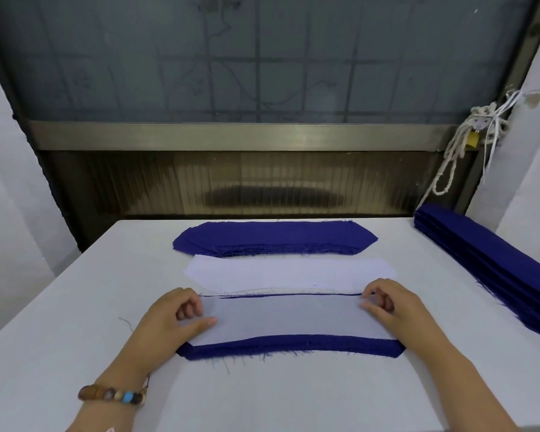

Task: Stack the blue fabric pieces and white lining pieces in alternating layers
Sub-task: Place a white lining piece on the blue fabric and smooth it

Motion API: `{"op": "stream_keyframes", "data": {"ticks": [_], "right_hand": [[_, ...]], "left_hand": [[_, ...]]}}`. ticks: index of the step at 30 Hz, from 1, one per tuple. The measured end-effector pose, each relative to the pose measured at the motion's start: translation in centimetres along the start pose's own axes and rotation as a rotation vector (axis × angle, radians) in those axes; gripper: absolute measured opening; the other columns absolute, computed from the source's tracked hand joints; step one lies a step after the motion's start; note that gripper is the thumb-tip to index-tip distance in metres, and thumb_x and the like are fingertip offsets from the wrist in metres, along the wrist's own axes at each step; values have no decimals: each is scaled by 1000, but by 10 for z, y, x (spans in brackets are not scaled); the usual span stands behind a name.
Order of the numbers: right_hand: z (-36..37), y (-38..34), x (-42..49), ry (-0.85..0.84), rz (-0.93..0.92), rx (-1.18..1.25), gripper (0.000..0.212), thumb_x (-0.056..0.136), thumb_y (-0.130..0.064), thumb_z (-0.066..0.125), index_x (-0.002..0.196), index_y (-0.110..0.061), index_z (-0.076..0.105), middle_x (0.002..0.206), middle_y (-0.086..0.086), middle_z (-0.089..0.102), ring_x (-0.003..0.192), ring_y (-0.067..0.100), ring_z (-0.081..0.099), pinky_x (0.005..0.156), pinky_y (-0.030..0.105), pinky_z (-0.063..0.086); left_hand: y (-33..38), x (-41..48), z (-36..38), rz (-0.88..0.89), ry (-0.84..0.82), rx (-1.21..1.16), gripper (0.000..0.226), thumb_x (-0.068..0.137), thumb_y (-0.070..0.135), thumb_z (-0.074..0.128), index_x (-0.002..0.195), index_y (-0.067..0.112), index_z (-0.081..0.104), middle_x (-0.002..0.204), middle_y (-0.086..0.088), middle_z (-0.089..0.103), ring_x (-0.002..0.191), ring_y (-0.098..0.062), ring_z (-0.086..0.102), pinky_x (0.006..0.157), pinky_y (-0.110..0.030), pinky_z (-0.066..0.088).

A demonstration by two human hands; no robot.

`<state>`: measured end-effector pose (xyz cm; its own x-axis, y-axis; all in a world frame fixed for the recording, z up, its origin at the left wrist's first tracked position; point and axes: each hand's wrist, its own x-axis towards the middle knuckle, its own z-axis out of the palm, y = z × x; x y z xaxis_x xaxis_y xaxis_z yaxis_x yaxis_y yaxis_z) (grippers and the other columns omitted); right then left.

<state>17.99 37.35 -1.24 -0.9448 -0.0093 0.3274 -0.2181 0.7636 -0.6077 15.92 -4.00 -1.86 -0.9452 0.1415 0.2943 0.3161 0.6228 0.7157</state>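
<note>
A white lining piece (289,319) lies on top of a blue fabric piece (293,345) near me, the blue showing along its near edge and as a thin line at its far edge. My left hand (172,316) pinches the lining's left end. At the right end, my right hand (390,302) pinches the far corner. Behind lies a flat pile of white lining pieces (289,272). Farther back rests a pile of blue fabric pieces (273,237).
The white table (75,307) carries everything. A tall stack of long blue fabric pieces (493,269) runs along the table's right edge. A window frame and a knotted white cord (459,151) stand behind the table. A beaded bracelet (113,395) is on my left wrist.
</note>
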Motion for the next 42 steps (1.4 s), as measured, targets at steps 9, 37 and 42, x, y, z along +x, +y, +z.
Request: {"op": "stream_keyframes", "data": {"ticks": [9,37,42], "right_hand": [[2,4,6,-63,112,72,24,75,-38,78,70,-30,56,62,-9,47,58,4,41,60,25,37],[23,-24,79,-117,255,-248,20,94,-36,55,84,-19,59,78,-3,61,68,13,57,59,23,44],[56,-49,105,-158,111,-190,2,92,-21,58,91,-20,59,87,-3,61,75,12,56,67,23,47]], "left_hand": [[-1,3,2,4,-33,44,27,74,31,83,64,25,59,70,5,56,67,-7,48,63,-19,39],[30,78,20,-197,48,370,38,96,41,54,66,18,56,61,5,55,61,-16,52,58,-27,40],[36,102,47,-169,70,350,17,95,38,56,85,25,60,73,9,59,70,-13,56,58,-24,39]]}}
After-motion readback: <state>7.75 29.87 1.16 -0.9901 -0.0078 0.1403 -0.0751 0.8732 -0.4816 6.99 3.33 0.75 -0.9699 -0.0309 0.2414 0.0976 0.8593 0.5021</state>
